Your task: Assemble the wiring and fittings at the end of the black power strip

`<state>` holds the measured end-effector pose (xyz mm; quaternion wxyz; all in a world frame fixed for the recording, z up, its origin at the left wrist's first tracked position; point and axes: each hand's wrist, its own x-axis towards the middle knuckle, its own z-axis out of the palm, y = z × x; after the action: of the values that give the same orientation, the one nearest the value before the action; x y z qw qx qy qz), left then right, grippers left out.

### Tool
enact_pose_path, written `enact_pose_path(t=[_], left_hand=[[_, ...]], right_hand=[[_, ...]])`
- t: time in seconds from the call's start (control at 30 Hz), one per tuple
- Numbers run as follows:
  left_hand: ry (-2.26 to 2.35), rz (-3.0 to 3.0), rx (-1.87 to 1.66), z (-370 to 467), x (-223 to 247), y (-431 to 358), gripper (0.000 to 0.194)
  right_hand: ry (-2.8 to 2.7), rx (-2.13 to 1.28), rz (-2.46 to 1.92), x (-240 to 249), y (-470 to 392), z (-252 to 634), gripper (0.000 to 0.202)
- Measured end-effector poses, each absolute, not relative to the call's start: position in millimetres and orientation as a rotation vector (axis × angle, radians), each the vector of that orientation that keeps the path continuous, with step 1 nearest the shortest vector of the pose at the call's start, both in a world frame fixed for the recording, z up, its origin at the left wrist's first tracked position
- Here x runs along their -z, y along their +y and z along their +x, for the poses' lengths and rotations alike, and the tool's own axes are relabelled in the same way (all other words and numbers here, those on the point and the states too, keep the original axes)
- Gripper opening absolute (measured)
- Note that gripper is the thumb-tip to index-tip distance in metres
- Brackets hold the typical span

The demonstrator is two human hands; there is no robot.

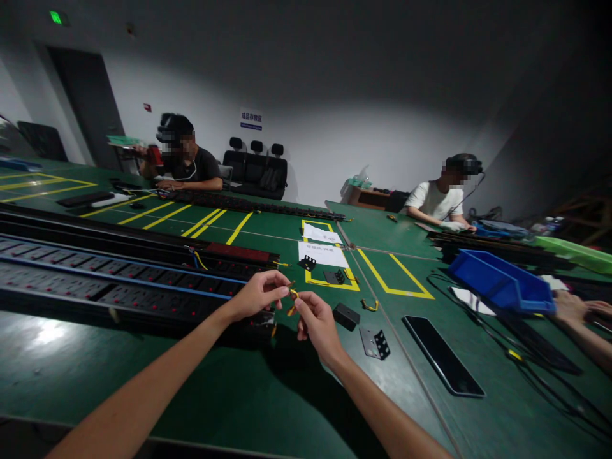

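Note:
Above the green table, a short yellow wire [295, 294] is pinched between my two hands. My left hand [261, 293] has thumb and forefinger closed on its upper end. The fingers of my right hand [315, 320] are closed on its lower part. Behind and below my left hand runs a long black strip with a row of slots, red dots and a blue edge [157, 275]. A small black block [346, 317] lies right of my right hand, with a perforated black bracket [375, 343] in front of it and a loose yellow wire piece [370, 305] beyond.
A phone [442, 354] lies on the right, near a blue bin [500, 280] and black cables. White papers [321, 253] and more brackets [335, 276] lie ahead. Two co-workers sit across the table; another person's hands [571, 307] show at the right edge.

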<state>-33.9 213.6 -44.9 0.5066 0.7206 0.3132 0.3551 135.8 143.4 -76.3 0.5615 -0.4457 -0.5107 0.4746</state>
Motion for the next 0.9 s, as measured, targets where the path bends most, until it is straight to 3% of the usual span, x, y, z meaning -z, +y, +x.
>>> enact_pose_path(t=[0.23, 0.57, 0.9], left_hand=[[0.745, 1.677, -0.896, -33.2, 44.7, 214.5, 0.034], [0.788, 1.495, -1.093, -33.4, 42.0, 218.2, 0.036], [0.795, 1.214, -1.145, -34.9, 41.8, 222.6, 0.043]], right_hand=[[-1.167, -1.116, -1.085, 80.6, 146.6, 135.5, 0.039], [-0.548, -1.294, -1.217, 87.0, 159.5, 149.7, 0.037], [-0.626, -1.264, -1.206, 90.1, 158.6, 149.4, 0.035]])
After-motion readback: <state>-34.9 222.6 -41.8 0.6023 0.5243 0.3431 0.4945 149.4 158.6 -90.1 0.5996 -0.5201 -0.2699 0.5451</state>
